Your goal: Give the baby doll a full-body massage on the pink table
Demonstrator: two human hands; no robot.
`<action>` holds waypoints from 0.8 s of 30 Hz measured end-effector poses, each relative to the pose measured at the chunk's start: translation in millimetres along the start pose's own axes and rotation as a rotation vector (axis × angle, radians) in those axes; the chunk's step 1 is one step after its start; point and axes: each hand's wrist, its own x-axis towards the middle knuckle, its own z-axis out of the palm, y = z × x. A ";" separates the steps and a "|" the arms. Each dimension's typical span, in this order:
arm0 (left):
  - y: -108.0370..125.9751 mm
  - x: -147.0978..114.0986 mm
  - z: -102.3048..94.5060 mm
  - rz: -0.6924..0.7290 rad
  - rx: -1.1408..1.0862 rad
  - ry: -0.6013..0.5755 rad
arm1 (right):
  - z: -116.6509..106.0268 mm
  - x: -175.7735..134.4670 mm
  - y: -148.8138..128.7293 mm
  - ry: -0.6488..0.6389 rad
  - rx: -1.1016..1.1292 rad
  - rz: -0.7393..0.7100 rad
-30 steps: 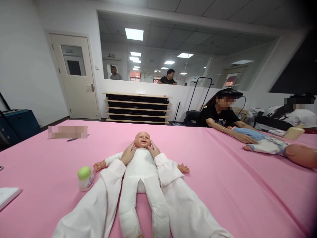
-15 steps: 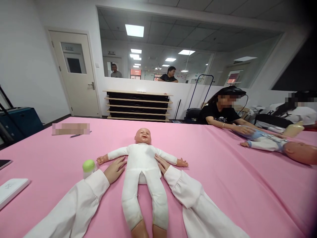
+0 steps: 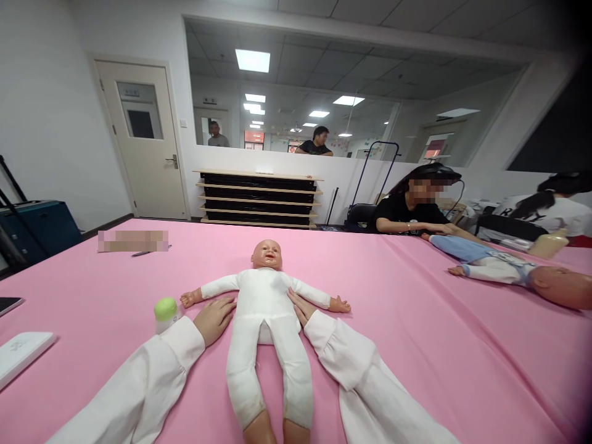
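Observation:
A baby doll (image 3: pixel 263 302) with a white cloth body lies on its back on the pink tablecloth (image 3: pixel 393 357). Its head points away from me and its arms are spread. My left hand (image 3: pixel 215 319) lies flat beside the doll's waist, fingers stretched out, under its arm. On the other side my right hand (image 3: pixel 303 307) rests with extended fingers against the doll's side. Neither hand grips anything. Close to my left wrist stands a small container with a green lid (image 3: pixel 165 309), partly hidden by my sleeve.
At the left edge lie a white box-like device (image 3: pixel 25 356) and a dark phone-like thing (image 3: pixel 9 304). A pen (image 3: pixel 145 251) lies farther back. Across the table at right, a person in black (image 3: pixel 416 203) sits by another doll in blue and white (image 3: pixel 504 265); a bottle (image 3: pixel 548 243) stands behind it.
My hands and the near doll stay practically still. The person across the table has drawn their hands back from the other doll and rests them together at the table edge.

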 end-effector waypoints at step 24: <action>69.4 -12.8 -73.4 0.198 0.435 0.432 | 109.9 -9.5 -128.5 -0.354 0.749 0.395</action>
